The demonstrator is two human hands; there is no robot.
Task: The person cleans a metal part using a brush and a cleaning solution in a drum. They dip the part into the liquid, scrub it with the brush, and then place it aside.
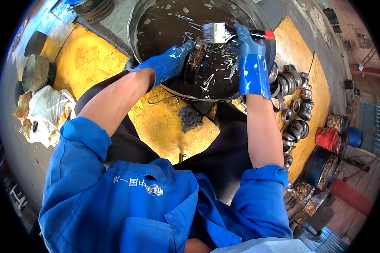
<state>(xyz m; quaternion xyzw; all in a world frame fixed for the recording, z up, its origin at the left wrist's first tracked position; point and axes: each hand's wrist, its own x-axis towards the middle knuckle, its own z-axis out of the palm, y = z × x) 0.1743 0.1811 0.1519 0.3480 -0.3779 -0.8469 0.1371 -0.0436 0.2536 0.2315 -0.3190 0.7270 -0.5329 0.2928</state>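
Note:
Both of my hands wear blue rubber gloves and are over a large round metal basin [133, 31] of dark liquid. My left hand [179, 57] grips a dark, wet metal ring [194, 63], held on edge above the liquid near the basin's near side. In my right hand [250, 42] is a paintbrush [219, 33] with pale bristles and a black handle tipped in red. The bristles point left, just above the top of the ring; whether they touch it I cannot tell. White foam streaks float on the liquid around the ring.
Many metal rings [289, 84] lie in rows on the yellow board right of the basin. A crumpled plastic bag [50, 114] and round metal pieces [36, 72] are at the left. A dark clump [190, 119] lies between my legs. Drums [321, 168] stand far right.

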